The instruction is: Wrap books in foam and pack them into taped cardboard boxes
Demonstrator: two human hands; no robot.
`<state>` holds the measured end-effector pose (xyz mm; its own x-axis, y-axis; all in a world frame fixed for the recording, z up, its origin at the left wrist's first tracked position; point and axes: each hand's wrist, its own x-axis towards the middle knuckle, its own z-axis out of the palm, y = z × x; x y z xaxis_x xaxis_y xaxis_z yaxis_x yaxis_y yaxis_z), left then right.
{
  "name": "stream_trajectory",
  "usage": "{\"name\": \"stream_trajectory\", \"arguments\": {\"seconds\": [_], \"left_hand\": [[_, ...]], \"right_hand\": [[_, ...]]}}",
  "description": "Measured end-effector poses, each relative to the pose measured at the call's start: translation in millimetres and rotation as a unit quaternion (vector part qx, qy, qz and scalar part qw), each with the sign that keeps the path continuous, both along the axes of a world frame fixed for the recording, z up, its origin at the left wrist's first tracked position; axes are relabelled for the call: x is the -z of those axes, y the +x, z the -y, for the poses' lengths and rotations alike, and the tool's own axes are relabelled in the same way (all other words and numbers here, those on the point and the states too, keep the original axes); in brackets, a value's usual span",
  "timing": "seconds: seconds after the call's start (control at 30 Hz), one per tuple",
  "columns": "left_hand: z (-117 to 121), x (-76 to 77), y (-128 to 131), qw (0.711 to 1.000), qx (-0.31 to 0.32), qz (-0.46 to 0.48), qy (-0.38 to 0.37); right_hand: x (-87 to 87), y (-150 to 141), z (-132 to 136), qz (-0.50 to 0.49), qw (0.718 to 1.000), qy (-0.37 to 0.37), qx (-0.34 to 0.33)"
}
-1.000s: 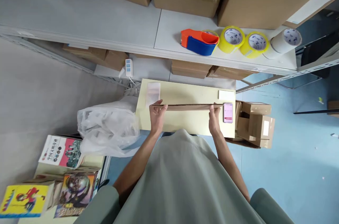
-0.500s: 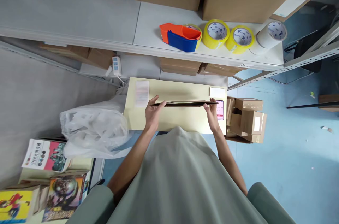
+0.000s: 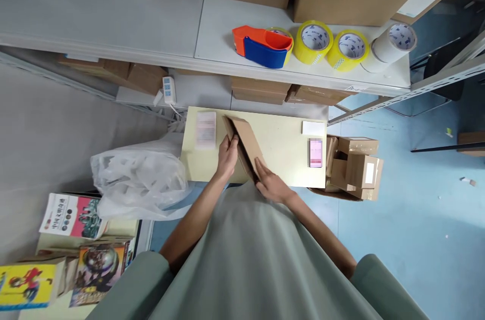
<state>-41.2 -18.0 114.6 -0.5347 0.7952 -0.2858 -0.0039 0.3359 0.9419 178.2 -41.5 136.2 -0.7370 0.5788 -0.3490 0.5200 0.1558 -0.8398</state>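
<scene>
A flattened brown cardboard box (image 3: pixel 248 141) is tilted between my two hands, above the pale yellow table (image 3: pixel 282 156). My left hand (image 3: pixel 228 155) grips its left edge, the thumb at the dark gap between the panels. My right hand (image 3: pixel 273 182) is at the lower right end, fingers pressed over the outer panel and thumb underneath. A phone (image 3: pixel 315 153) with a pink screen lies on the table's right side, below a small white box (image 3: pixel 313 128). On the left side rests a stack of printed paper slips (image 3: pixel 206 129).
On the shelf (image 3: pixel 151 32) ahead sit an orange and blue tape dispenser (image 3: pixel 265 47), yellow tape rolls (image 3: pixel 312 42) and white rolls (image 3: pixel 396 43). A plastic bag (image 3: pixel 140 183) hangs left, above books (image 3: pixel 100 269). Small cardboard boxes (image 3: pixel 359 171) stand right of the table.
The cardboard has swung from level and edge-on to a steep slant, its panels slightly parted. My right hand has come left and down towards my body. My left hand has shifted slightly right.
</scene>
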Motion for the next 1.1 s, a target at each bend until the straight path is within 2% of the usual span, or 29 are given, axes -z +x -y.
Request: {"name": "stream_trajectory", "arguments": {"seconds": [0.1,0.23,0.33,0.4,0.53,0.63,0.73,0.9,1.1], "left_hand": [[-5.2,-4.1,-6.5,1.000,0.003,-0.015,-0.003],[3.0,-18.6,-33.7,0.995,0.034,-0.096,0.002],[18.4,-25.2,-46.0,0.985,0.104,-0.130,-0.042],[28.2,-25.3,-44.1,0.973,0.147,-0.158,-0.080],[39.6,-18.5,-27.9,0.960,0.180,-0.191,-0.099],[42.9,-12.8,-18.3,0.953,0.189,-0.217,-0.093],[45.3,-9.4,-12.5,0.946,0.198,-0.243,-0.084],[45.0,-8.5,-8.9,0.924,0.196,-0.318,-0.077],[42.8,-13.1,-4.3,0.899,0.235,-0.341,-0.142]], "right_hand": [[-5.5,-18.0,7.3,0.030,0.999,0.023,0.001],[-11.4,-3.8,-13.3,0.065,0.987,0.044,0.143],[-13.7,20.1,-44.1,0.101,0.961,0.062,0.251],[-14.1,32.2,-61.9,0.134,0.946,0.075,0.285],[-13.5,40.1,-77.2,0.197,0.939,0.089,0.267],[-12.5,35.9,-73.0,0.269,0.932,0.086,0.229],[-10.0,27.3,-63.5,0.326,0.914,0.093,0.223],[-4.9,8.8,-54.3,0.344,0.898,0.144,0.233],[-8.1,0.7,-55.8,0.354,0.891,0.141,0.245]]}}
